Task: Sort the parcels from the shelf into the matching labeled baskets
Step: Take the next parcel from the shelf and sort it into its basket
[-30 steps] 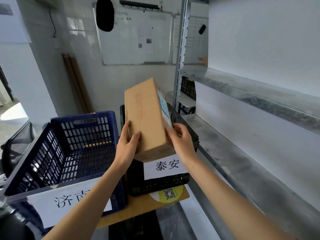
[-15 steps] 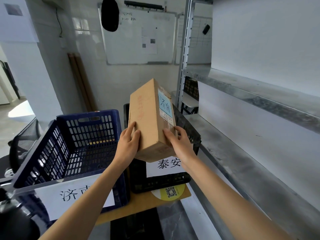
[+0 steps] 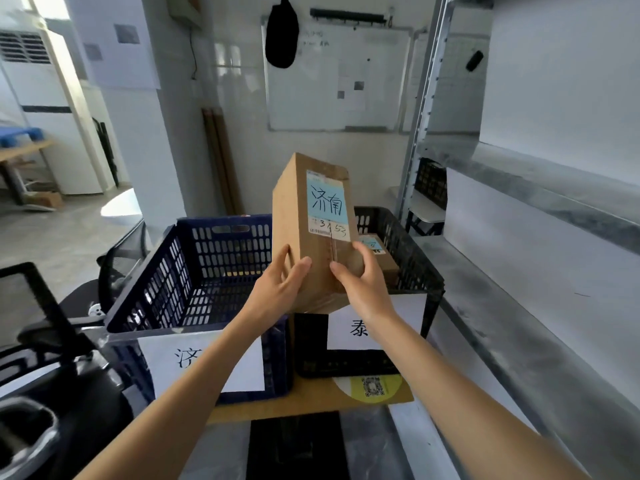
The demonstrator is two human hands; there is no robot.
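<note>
Gripping the tall brown cardboard parcel (image 3: 313, 233) upright with closed fingers, the person's left hand (image 3: 278, 289) and right hand (image 3: 363, 285) hold it above the gap between the dark blue plastic basket (image 3: 194, 271) and the black plastic basket (image 3: 415, 268), its light blue label (image 3: 326, 199) facing us.

Parcel sorting room, metal shelving (image 3: 540, 271), labelled baskets (image 3: 194, 271), whiteboard (image 3: 346, 81)
</note>
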